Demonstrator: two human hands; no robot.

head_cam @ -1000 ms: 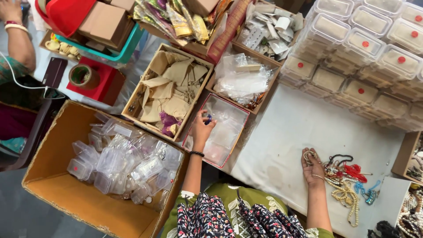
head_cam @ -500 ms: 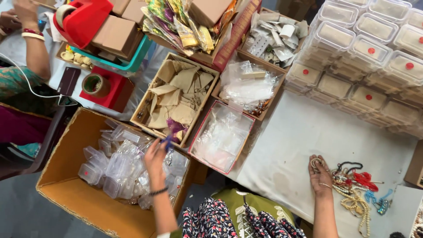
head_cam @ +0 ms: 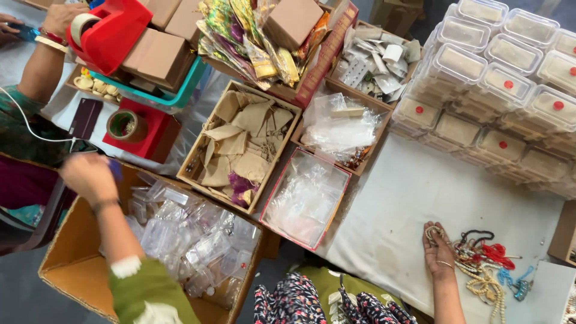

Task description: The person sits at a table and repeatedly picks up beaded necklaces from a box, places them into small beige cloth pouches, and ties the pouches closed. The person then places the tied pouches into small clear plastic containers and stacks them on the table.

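The left hand (head_cam: 90, 175) is now hanging over the far left edge of the big cardboard box (head_cam: 66, 264), having swung there from the middle of the table, where a second ago it was reaching into the pink-rimmed tray of clear bags (head_cam: 307, 198). It is closing its fingers around a small blue thing (head_cam: 115, 170), blurred by the motion. Below it, the box is holding a heap of small clear plastic containers (head_cam: 192, 237).

Above, at the far left, another person's arm (head_cam: 36, 66) is resting beside a red tape dispenser (head_cam: 108, 33), with brown cartons (head_cam: 157, 54) sitting in a teal basket and a roll of brown tape (head_cam: 123, 125) lying on a red block. Toward the centre, a wooden tray of beige cloth pouches (head_cam: 240, 141) is standing just beside the pink-rimmed tray, and behind them a box of shiny patterned packets (head_cam: 252, 36) is leaning against a tray of crumpled plastic bags (head_cam: 339, 126).

At the right, stacks of clear lidded boxes with round red stickers (head_cam: 498, 72) are filling the far corner of the white tabletop (head_cam: 408, 192). The right hand (head_cam: 439, 252) is staying where it was, lying palm down with fingers curled on a coil of pale beads (head_cam: 433, 231), next to a tangle of red, black and cream necklaces (head_cam: 486, 264).
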